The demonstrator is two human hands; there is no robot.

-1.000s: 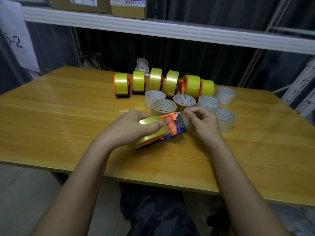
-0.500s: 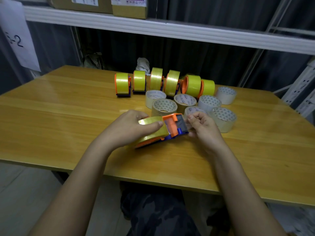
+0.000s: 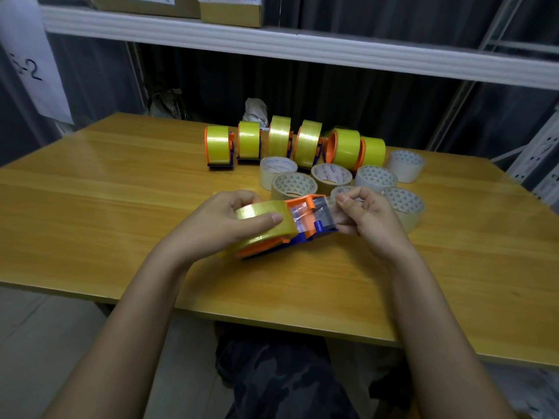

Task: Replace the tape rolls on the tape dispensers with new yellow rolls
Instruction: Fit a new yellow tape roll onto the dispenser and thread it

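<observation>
The left hand (image 3: 223, 220) grips the yellow roll (image 3: 263, 222) seated in an orange-and-blue dispenser (image 3: 305, 228), thumb lying across the roll's face. The right hand (image 3: 367, 219) pinches the clear tape end (image 3: 329, 207) at the dispenser's right end, fingers curled round it. The dispenser lies tilted on the wooden table (image 3: 121, 207), near its middle. Just beyond it sits a cluster of pale used rolls (image 3: 295, 186), flat on the table. Farther back stands a row of loaded dispensers (image 3: 217, 145) carrying yellow tape, running left to right. A shelf (image 3: 302, 45) holding cardboard boxes (image 3: 230, 9) spans the far wall.
</observation>
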